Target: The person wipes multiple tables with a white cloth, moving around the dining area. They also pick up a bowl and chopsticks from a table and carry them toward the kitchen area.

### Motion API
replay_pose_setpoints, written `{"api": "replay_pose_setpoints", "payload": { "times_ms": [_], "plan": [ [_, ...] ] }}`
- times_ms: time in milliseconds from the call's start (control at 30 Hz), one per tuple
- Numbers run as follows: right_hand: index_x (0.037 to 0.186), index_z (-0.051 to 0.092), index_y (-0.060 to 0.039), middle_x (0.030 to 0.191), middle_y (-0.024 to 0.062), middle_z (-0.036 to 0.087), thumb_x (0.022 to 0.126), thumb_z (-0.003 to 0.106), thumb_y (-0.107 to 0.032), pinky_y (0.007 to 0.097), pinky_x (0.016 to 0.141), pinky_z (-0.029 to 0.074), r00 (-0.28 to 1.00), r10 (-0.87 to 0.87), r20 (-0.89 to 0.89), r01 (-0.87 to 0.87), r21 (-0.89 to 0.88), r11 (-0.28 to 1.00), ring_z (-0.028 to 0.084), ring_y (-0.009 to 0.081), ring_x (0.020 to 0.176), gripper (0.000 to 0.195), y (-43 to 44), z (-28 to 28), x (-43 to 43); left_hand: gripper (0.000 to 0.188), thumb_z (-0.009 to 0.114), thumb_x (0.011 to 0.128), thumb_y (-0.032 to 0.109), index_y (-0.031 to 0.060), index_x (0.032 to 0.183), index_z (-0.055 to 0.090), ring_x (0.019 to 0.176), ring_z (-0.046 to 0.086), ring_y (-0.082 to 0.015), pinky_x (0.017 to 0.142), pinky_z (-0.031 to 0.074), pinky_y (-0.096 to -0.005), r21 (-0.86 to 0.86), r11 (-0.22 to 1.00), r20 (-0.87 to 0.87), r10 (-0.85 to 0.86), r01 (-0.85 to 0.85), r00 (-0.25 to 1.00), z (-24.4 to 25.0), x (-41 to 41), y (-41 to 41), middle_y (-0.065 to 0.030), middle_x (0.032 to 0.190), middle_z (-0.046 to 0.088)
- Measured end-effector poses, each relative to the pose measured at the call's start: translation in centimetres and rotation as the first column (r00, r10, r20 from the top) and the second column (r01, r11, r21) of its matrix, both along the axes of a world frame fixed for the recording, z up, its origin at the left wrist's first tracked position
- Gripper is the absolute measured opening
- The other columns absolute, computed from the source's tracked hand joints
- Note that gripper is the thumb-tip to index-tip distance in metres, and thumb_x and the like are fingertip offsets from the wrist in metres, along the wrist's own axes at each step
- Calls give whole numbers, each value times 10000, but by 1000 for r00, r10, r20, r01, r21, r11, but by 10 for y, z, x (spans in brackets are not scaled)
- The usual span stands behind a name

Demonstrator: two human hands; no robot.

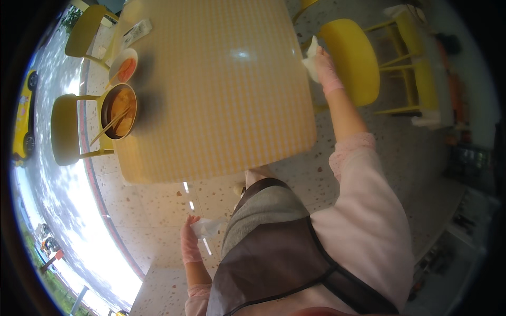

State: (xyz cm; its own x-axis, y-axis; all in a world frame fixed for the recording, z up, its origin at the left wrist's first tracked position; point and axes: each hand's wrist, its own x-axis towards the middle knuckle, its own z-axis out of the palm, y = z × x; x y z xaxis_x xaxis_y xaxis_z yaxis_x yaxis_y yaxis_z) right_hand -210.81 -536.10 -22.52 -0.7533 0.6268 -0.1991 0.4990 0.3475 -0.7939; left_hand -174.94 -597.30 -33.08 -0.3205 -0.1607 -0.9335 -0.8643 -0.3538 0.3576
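Note:
My right hand [327, 71], in a thin pink glove, grips a white cloth or tissue [312, 61] just beyond the right edge of a table with a yellow checked cover [221, 94]. Low at the left, my left hand [190, 237], gloved alike, holds a crumpled, whitish translucent piece [207, 228] over the floor; its material is unclear. On the table's left side, a dark pan or bowl [134, 114] holds orange-brown food and chopsticks. Beside it sits a white bowl [134, 59] with red contents and a utensil. A packet bearing writing [138, 32] lies farther up.
Yellow chairs flank the table: two at the left [65, 130] [85, 31] and one close behind my right hand [355, 59]. More yellow chairs [429, 85] stand at the far right by another table. Speckled floor tiles [158, 205] lie below; a bright outdoor area is at the left.

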Motion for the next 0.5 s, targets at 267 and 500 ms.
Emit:
{"api": "replay_pose_setpoints", "payload": {
  "times_ms": [267,500],
  "plan": [
    [1264,544,-74,1221,120,592,945,509,-341,353,940,431,979,189,75,-184,-71,980,569,269,1088,417,8,-55,-25,529,535,941,361,-48,1268,455,1052,562,-276,958,413,-368,5,996,-6,94,-94,996,-6,-7,-10,-191,1138,621],
    [1257,563,-48,1152,32,624,917,611,-261,273,873,449,976,185,118,-134,-349,927,569,124,1002,404,-5,-51,94,289,568,927,347,59,955,562,920,599,-265,882,465,-387,115,977,54,176,-182,983,-49,28,-10,-128,947,659]
  ]
}}
